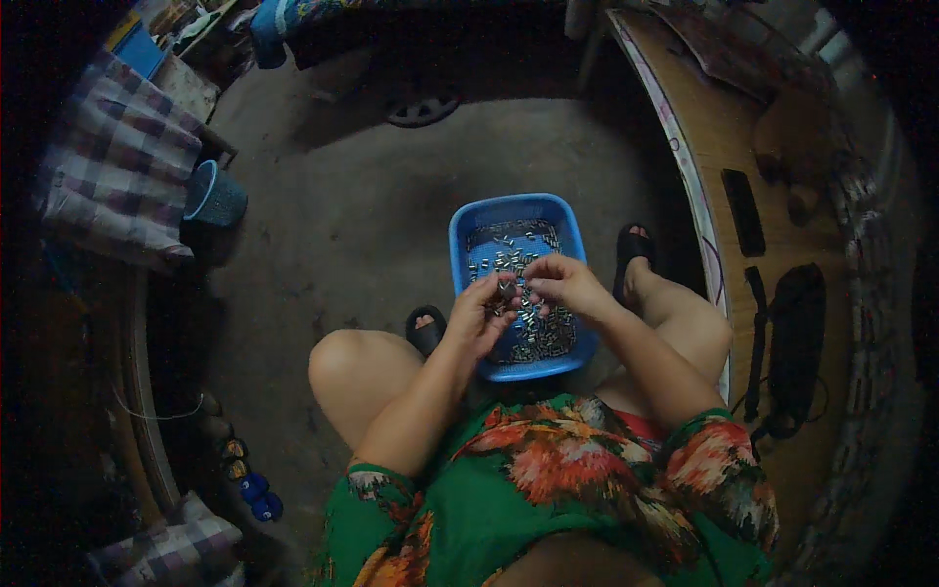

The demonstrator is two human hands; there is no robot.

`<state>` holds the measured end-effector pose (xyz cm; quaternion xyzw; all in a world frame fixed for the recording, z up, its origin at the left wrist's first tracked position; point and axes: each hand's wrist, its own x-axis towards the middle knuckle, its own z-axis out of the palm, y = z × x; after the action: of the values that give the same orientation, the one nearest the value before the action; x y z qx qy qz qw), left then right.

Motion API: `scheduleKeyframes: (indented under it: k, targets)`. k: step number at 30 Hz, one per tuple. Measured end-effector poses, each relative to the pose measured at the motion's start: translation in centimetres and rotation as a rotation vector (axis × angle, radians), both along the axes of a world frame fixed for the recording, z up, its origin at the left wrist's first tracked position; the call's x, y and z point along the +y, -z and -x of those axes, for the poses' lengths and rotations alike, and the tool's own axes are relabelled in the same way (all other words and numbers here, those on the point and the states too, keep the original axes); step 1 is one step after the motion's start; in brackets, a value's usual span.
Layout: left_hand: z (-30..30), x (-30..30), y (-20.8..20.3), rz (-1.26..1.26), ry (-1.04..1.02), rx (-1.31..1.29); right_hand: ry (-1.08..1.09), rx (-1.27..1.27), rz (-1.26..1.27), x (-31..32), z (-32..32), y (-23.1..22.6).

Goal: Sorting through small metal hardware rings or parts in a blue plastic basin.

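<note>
A blue plastic basket (528,372) stands between my feet, with many small shiny metal cylinders (533,338) strewn over its bottom. Above it my left hand (481,311) is closed round a small dark metal piece (507,290), whose exact kind I cannot make out. More small metal pieces seem to lie against its fingers. Close by on the right, my right hand (567,287) has thumb and fingertips drawn together near that piece. Whatever is in this pinch is too small to name.
On the right runs a wooden bench (724,196) with a dark remote (743,213) and a black bag (797,333). At left stand a blue bin (217,196) and a checked cloth (122,161). A dark round base (423,108) is on the floor ahead. Blue shoes (259,497) lie lower left.
</note>
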<state>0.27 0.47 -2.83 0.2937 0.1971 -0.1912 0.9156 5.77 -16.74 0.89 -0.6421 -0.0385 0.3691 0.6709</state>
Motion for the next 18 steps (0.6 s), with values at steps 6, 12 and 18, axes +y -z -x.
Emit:
scheduleKeyframes:
  k: [6,12,18]
  targets:
    - [0.1,-0.5,-0.7,-0.085,0.038,0.018,0.007,-0.225,0.028,1.4,1.1,-0.6]
    - [0.1,-0.1,-0.2,-0.043,0.031,0.065,0.175,-0.339,0.090,0.6,0.0,0.0]
    - [-0.2,-0.8,-0.3,-0.012,-0.094,0.148,-0.066,-0.247,-0.080,1.5,1.8,-0.4]
